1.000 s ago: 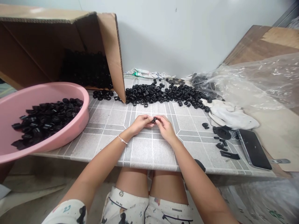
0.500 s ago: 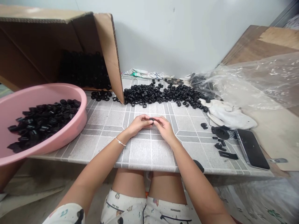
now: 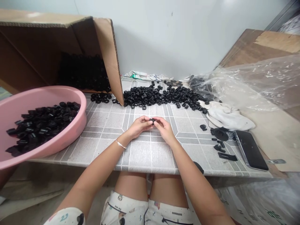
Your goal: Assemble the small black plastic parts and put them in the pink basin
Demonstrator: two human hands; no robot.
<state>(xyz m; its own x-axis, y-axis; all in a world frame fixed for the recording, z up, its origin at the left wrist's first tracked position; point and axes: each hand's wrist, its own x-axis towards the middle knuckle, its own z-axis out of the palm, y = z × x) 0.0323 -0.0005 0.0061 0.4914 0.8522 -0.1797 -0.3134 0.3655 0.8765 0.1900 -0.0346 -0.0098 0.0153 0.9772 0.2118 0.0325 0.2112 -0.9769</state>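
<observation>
My left hand (image 3: 140,126) and my right hand (image 3: 164,129) meet above the tiled counter (image 3: 150,156). Between their fingertips they pinch a small black plastic part (image 3: 152,121), partly hidden by my fingers. Its exact shape is hard to make out. A spread-out heap of similar black ring-like parts (image 3: 154,97) lies just beyond my hands, not touching them. A thin bracelet (image 3: 120,144) circles my left wrist.
To the left, a pink plastic basin (image 3: 82,122) holds many black parts, and a tipped cardboard box (image 3: 47,47) holds more. On the right lie a white cloth (image 3: 227,117), larger black pieces (image 3: 222,134), a phone (image 3: 250,150) and clear plastic sheeting (image 3: 257,84).
The whole view has shifted slightly. My hands stay together at the same spot, with the small black part between them.
</observation>
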